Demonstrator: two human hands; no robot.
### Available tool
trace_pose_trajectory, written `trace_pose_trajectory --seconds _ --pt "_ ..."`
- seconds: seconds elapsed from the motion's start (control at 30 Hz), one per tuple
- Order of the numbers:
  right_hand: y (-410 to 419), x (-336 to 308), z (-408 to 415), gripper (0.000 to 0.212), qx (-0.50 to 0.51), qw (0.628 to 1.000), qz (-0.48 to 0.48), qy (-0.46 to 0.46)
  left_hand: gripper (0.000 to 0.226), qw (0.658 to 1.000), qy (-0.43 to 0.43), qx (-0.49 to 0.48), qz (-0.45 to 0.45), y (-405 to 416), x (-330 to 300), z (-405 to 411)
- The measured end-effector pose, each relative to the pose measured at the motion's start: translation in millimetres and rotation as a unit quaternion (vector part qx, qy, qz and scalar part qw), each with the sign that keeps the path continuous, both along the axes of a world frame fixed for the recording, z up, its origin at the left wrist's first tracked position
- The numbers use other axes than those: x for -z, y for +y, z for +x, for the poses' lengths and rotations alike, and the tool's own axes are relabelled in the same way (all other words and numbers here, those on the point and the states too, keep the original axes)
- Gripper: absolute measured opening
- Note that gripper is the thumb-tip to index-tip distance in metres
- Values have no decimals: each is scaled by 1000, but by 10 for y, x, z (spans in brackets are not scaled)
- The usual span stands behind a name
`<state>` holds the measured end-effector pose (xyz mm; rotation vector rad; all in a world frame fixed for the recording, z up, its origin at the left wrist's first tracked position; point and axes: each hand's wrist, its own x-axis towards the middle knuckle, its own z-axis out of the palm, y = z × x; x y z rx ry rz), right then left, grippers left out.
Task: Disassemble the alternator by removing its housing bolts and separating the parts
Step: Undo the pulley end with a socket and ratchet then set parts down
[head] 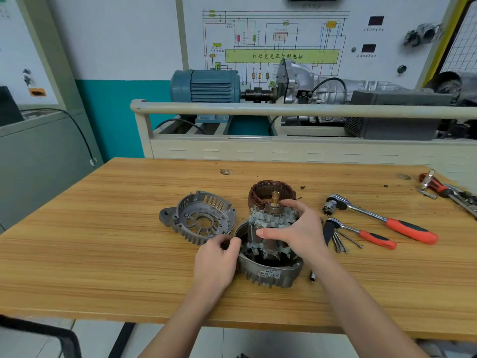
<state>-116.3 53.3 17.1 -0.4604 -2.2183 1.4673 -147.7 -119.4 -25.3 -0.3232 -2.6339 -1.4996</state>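
Observation:
The alternator lies in pieces on the wooden bench (103,254). A grey front housing (271,273) stands in the middle with the claw-pole rotor (268,223) sitting in it, brass shaft end up. My right hand (296,231) grips the rotor from the right, thumb across its front. My left hand (216,257) holds the housing's left rim with curled fingers. The separated rear housing (198,218) lies to the left, open side up. Behind the rotor stands the copper-wound stator (260,192).
To the right lie a large ratchet with a red handle (382,218), a smaller ratchet (361,232), several long bolts (343,241) and a loose socket (312,276). More tools (444,189) sit at the far right edge. A trainer stand with a blue motor (206,86) is behind the bench.

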Motion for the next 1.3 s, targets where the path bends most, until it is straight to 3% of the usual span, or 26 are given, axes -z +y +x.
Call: trace_pose_trajectory --seconds 0.2,0.37,0.53,0.73,0.9,1.3 --pt "30 -117 -42 93 2 996 -90 22 41 1000 5 -13 -2 -61 20 -31" --pt "126 -359 -2 111 -3 989 -130 71 45 1000 8 -13 -1 -139 -7 -98" --pt "303 -508 90 107 15 985 -136 101 54 999 29 -34 -17 -339 -69 -216" --pt "413 -355 212 104 40 985 -147 85 26 998 34 -46 -18 -453 -51 -272" --pt "385 -93 232 108 60 988 -131 51 34 998 21 -50 11 -450 -43 -264" --pt "430 129 -14 79 65 988 -137 -20 24 994 16 -102 -35 -463 75 -372"
